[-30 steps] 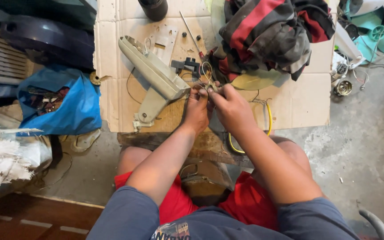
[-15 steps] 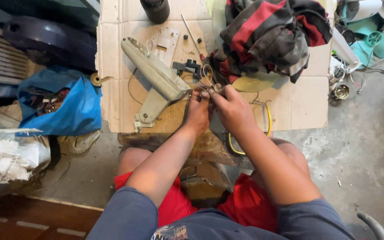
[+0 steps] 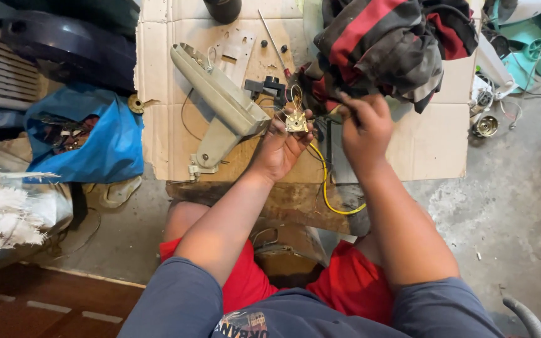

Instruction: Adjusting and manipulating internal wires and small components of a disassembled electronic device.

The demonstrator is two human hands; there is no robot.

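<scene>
On cardboard [image 3: 433, 144] | left hand [image 3: 283, 147]: one switch [image 3: 296, 121] | right hand [image 3: 364, 128]: one wire [image 3: 322, 175]

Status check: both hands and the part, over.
Left hand holds small switch part. Right hand pinches dark wires beside it. Grey housing lies alongside, apart.

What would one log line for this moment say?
left hand: holds small switch part | right hand: pinches dark wire, raised | yellow wire hangs below | grey housing on cardboard

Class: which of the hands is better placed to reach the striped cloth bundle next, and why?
Probably the right hand: it hovers at the cloth bundle, while the left hand holds a small wired part.
</scene>
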